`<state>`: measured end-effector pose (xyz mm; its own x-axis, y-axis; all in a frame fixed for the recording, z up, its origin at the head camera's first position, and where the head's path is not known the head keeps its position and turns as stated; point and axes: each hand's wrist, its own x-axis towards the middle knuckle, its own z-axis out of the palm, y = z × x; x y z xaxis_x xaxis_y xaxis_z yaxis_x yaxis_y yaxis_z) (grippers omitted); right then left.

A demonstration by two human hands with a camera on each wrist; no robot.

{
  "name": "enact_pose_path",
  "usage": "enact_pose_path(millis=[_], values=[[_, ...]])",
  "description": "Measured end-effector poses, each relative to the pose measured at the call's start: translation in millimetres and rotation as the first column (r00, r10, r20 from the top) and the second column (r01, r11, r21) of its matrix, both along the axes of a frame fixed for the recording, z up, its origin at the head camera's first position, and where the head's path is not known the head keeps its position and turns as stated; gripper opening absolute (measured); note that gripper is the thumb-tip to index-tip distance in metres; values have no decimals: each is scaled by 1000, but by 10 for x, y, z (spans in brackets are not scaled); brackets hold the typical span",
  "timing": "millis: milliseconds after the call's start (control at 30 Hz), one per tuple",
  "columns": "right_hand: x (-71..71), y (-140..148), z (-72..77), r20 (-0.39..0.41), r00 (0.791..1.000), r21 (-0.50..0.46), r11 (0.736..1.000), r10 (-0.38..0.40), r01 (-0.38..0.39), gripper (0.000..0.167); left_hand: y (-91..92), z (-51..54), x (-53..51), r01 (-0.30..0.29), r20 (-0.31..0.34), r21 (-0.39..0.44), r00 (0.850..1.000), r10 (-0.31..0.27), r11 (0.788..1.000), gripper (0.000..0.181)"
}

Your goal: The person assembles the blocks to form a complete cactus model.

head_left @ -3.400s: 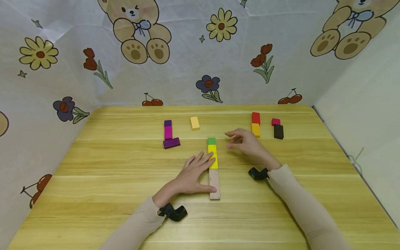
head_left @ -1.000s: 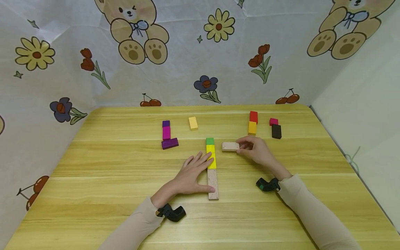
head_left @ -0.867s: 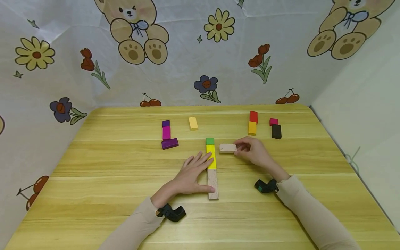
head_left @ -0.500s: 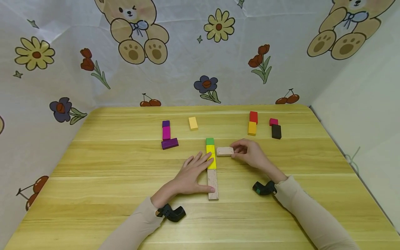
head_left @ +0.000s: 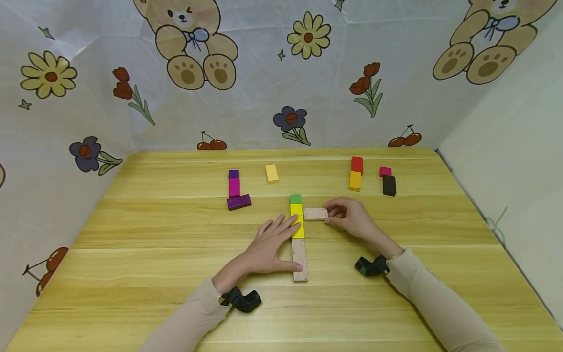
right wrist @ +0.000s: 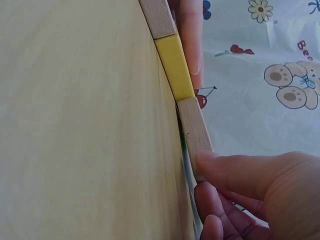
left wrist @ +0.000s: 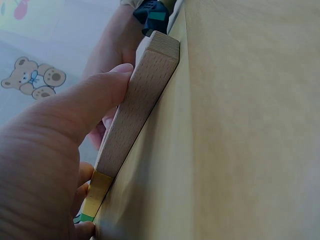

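Observation:
In the head view a straight row lies on the table: a green block (head_left: 296, 199), yellow blocks (head_left: 300, 231) and a long plain wooden block (head_left: 300, 252). My left hand (head_left: 268, 247) rests along the row with spread fingers. Its fingertips touch the yellow part and its thumb (left wrist: 117, 82) lies on the long wooden block. From the right, my right hand (head_left: 352, 217) pinches a shorter plain wooden block (head_left: 315, 214) between thumb and fingers. That block lies crosswise, its left end at the yellow part's side; the right wrist view shows it meeting the yellow block (right wrist: 175, 67).
Farther back on the table (head_left: 176, 234) lie a dark purple block (head_left: 239, 202), a magenta block (head_left: 234, 187), a small violet block (head_left: 233, 173) and a pale yellow block (head_left: 272, 174). Red (head_left: 357, 165), orange (head_left: 355, 181), pink (head_left: 385, 171) and black (head_left: 389, 185) blocks lie back right.
The right hand, with no block visible in it at first, now pinches the shorter wooden block and has slid it left and slightly nearer, against the row. The left hand stays in place.

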<state>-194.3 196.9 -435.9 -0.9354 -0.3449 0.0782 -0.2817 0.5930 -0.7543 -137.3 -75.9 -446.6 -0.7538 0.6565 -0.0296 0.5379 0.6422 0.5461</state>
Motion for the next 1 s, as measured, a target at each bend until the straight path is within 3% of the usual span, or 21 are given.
enact_pose_path(millis=[700,1000], values=[[6,-13,-5,15,1000,17,999,27,-27,33,-3,-20,-6,0,-12,4,1000,0,1000,99],[-59,147,43,41,999,-54,998,28,-26,44,-8,-5,6,6,-14,11,1000,-6,1000,98]])
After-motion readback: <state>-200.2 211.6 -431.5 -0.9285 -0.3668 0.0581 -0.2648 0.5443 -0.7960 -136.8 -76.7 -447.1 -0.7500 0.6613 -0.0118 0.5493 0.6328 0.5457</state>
